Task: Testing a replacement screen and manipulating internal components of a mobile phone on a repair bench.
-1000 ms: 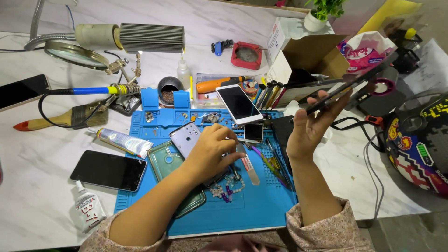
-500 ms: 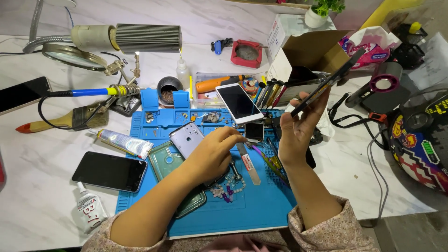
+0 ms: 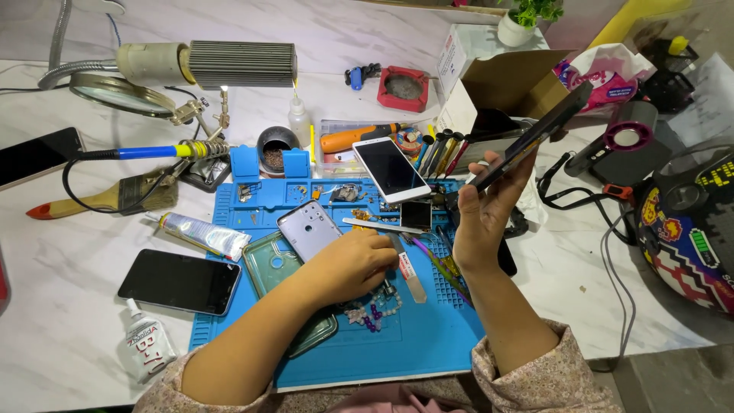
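My right hand (image 3: 483, 218) is raised above the right edge of the blue work mat (image 3: 428, 336) and grips a dark phone (image 3: 535, 136) by its lower end, tilted up to the right. My left hand (image 3: 345, 266) lies palm down on the middle of the mat with the fingers curled, and what is under them is hidden. It touches a grey phone back cover (image 3: 310, 229) and a clear green phone case (image 3: 277, 269). A flat metal pry tool (image 3: 409, 271) and a string of beads (image 3: 371, 313) lie just right of it.
A white phone (image 3: 390, 168) leans at the mat's far edge. A black phone (image 3: 180, 281), glue bottle (image 3: 147, 348) and tube (image 3: 205, 235) lie left. A soldering iron (image 3: 145, 151), magnifier lamp (image 3: 126, 93), cardboard box (image 3: 508, 84) and helmet (image 3: 688, 229) ring the table.
My right hand has drifted a little left toward the mat and tilted the dark phone more upright. My left hand has stayed nearly in place on the mat.
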